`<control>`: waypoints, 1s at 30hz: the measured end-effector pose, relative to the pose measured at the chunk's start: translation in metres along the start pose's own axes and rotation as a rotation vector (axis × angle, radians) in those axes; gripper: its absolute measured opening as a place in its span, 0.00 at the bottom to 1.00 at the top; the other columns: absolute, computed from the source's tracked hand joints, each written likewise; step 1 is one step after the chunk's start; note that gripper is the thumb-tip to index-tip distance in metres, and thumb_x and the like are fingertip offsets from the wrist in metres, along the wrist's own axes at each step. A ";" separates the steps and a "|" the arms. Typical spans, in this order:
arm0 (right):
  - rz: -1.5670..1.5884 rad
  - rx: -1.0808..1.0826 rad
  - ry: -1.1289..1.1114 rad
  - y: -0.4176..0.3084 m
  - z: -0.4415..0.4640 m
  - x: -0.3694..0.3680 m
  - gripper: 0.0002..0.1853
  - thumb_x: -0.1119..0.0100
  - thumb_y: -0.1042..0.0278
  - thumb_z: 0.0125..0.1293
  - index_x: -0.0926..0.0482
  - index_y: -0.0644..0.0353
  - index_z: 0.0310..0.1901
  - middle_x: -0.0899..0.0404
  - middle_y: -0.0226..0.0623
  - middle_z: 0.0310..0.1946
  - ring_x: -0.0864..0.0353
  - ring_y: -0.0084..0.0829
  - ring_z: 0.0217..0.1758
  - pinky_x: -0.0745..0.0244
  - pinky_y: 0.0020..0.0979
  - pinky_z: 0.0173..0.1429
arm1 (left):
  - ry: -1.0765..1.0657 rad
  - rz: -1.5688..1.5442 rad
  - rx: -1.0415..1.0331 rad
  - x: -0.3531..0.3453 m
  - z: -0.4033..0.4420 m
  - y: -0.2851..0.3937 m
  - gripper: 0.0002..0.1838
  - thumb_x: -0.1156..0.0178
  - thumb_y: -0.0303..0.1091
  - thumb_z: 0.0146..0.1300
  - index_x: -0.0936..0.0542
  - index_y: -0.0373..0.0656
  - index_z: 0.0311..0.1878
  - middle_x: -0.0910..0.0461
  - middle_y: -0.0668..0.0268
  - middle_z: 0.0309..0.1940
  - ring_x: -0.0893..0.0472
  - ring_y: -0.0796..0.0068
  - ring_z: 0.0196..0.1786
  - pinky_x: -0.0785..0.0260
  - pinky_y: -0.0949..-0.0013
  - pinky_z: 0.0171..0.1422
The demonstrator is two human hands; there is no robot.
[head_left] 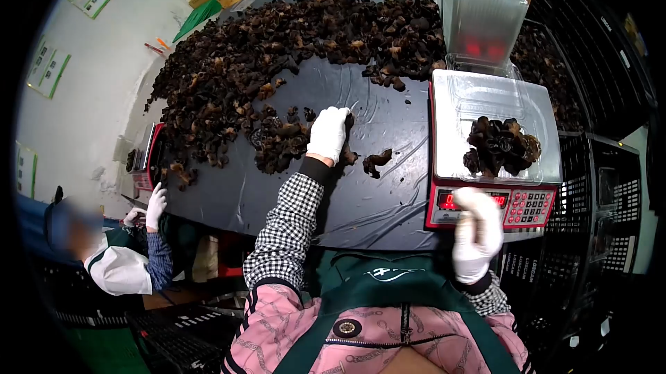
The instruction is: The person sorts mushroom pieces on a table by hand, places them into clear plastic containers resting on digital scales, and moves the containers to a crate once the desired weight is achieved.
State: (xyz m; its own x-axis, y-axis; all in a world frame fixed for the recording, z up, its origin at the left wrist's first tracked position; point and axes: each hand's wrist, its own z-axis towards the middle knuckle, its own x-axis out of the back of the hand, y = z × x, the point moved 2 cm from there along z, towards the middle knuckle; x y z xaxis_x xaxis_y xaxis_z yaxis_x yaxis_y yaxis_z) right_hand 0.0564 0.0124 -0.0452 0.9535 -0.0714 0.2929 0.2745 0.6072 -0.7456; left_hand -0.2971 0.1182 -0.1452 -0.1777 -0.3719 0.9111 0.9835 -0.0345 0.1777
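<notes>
Head view: left hand [328,135] fingers narrow over loose fungus [277,143]; grip hidden, can't tell if holding. Right hand [477,234] half-curled by scale [531,209], contents unclear. Fungus clump [501,145] on clear tray [479,100], probably so the platform bears all its weight.

Bright light glints on the dark tabletop [378,218], while fisheye distortion bends black-cornered edges.

White gloves [328,136], checked sleeves [286,225], pink jacket [267,322]
</notes>
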 end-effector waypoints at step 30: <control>1.311 -1.214 -0.265 0.044 -0.056 -0.109 0.21 0.52 0.54 0.82 0.23 0.61 0.64 0.18 0.33 0.42 0.21 0.27 0.38 0.26 0.31 0.42 | -0.447 -1.746 0.598 0.074 -0.107 0.095 0.21 0.40 0.27 0.70 0.24 0.30 0.64 0.17 0.62 0.52 0.21 0.78 0.50 0.30 0.74 0.54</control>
State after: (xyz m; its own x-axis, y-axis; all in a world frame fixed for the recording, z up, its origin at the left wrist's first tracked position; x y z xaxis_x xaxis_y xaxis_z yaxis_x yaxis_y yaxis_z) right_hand -0.0286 0.0021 -0.1432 0.5928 0.1158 -0.7970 -0.5159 -0.7052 -0.4862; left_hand -0.2134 -0.0121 -0.1013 -0.9130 -0.0439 -0.4055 -0.4021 0.2632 0.8769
